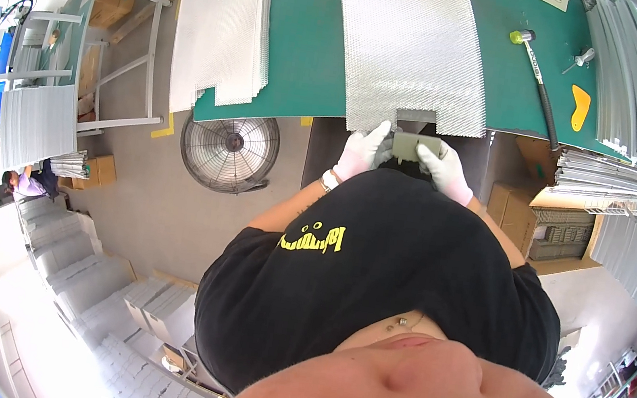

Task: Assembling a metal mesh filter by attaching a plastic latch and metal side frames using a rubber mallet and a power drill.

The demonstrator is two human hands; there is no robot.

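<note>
Evidently, the right hand's fingers (pixel 429 156) pinched the grey plate (pixel 406 146) by the notched mesh sheet (pixel 410 41); whether the left hand (pixel 362 152) gripped anything was unclear. Keeping the plate square seemed wise.

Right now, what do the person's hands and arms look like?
The left hand and right hand wear whitish gloves. There's a white band around the left wrist. Short black sleeves leave the forearms bare.
</note>
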